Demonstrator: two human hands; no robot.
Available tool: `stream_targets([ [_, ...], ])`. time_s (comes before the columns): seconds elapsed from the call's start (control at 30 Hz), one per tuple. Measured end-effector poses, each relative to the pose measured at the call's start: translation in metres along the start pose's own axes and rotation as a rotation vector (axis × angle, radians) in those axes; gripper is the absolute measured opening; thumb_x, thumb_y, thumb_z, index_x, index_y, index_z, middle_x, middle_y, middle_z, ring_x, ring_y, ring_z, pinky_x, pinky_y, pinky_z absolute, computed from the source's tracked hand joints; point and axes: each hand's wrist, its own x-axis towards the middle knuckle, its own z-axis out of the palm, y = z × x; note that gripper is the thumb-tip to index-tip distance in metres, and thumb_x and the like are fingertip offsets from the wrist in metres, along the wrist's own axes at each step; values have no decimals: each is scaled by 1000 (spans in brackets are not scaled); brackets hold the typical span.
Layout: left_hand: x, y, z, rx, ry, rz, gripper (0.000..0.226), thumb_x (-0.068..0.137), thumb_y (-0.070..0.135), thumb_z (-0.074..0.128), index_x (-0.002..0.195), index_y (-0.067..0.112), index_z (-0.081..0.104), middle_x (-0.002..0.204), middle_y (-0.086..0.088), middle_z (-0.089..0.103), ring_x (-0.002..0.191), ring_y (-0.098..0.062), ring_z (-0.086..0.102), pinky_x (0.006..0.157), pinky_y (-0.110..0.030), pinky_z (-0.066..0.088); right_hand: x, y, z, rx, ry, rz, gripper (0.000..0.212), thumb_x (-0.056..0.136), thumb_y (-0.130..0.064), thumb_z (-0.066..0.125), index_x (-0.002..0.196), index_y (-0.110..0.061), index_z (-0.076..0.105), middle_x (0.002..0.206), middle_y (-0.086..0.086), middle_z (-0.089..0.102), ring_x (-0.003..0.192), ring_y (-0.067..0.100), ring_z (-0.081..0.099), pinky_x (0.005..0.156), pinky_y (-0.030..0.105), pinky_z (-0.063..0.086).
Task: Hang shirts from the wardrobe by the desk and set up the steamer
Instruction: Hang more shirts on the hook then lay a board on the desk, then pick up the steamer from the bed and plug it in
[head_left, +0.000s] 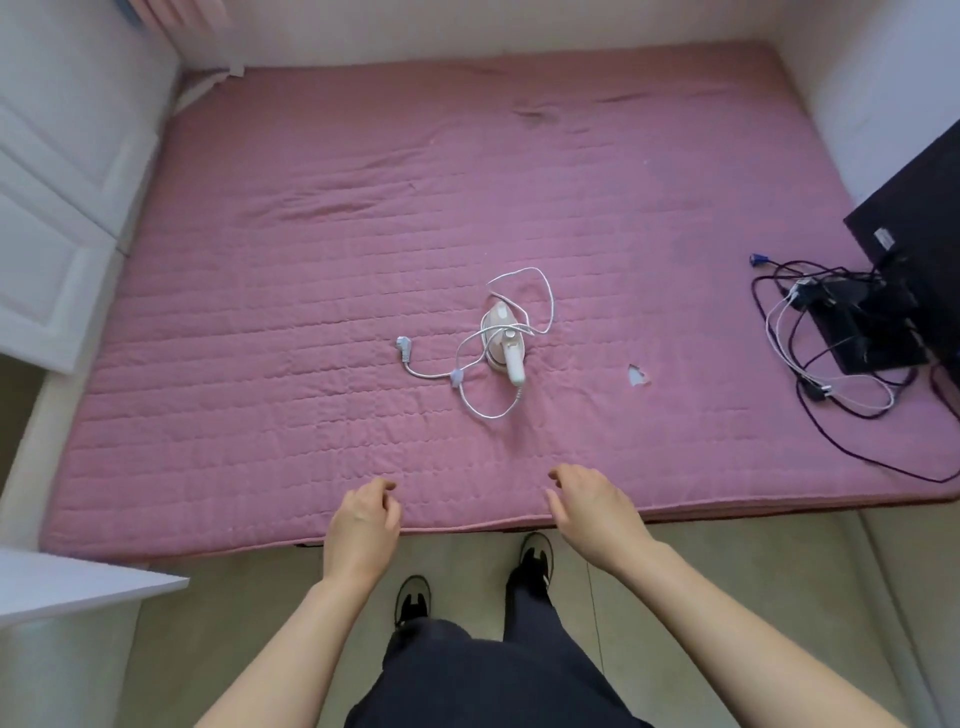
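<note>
On the middle of the pink bed pad (260, 312) lies the steamer (503, 344), handle toward you, its white cord (540, 301) looped around it and the plug (402, 349) off to its left. Take the handle first and gather the loose cord before lifting, so nothing drags or snags. Your left hand (363, 519) and right hand (592, 504) hover over the near edge, both loosely curled and empty, well short of the steamer.

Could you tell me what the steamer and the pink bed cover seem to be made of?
The steamer looks like smooth white and pale pink plastic with a faint sheen. The bed cover looks like matte quilted fabric, going by its stitched lines and soft wrinkles.
</note>
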Motion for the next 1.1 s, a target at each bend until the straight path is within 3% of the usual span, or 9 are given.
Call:
stream_targets([
  [0.13,15,32,17,-37,-5,-84,27,92,16,49,115,15,63,106,-4,69,100,-24,60,81,-39,50,34,36,-23,-19,-46,-39,36,98,-31,39,127,-15,49,125,3,58,115,24,50,92,39,45],
  [0.43,71,63,58,-141,-7,-193,22,91,14,51,107,15,66,90,-4,68,85,-24,60,77,-36,49,118,70,-24,-37,-140,-73,35,98,-29,38,125,-11,52,124,7,58,114,28,51,89,37,45],
  [0.73,165,77,115,-220,-103,-234,24,89,12,52,107,15,66,86,-2,66,84,-25,60,79,-35,49,218,100,12,-46,-177,-28,33,97,-28,38,123,-11,53,122,8,59,113,29,52,88,38,46],
  [0.87,209,73,143,-255,-159,-247,21,89,12,52,103,16,67,88,0,67,83,-20,60,76,-28,44,259,114,38,-1,-211,32,38,98,-35,39,130,-15,47,124,7,58,116,28,51,88,38,45],
  [1.0,263,64,169,-484,-164,-410,22,90,11,49,82,23,66,84,1,71,79,-19,65,82,-37,53,311,130,62,79,-233,122,45,99,-44,37,132,-14,46,126,8,58,116,29,52,92,39,44],
  [1.1,293,59,185,-676,-144,-523,21,92,9,48,82,15,66,77,1,68,68,-14,61,77,-35,52,350,133,72,299,-174,267,51,99,-43,40,136,-9,41,117,10,61,116,31,54,89,34,41],
])
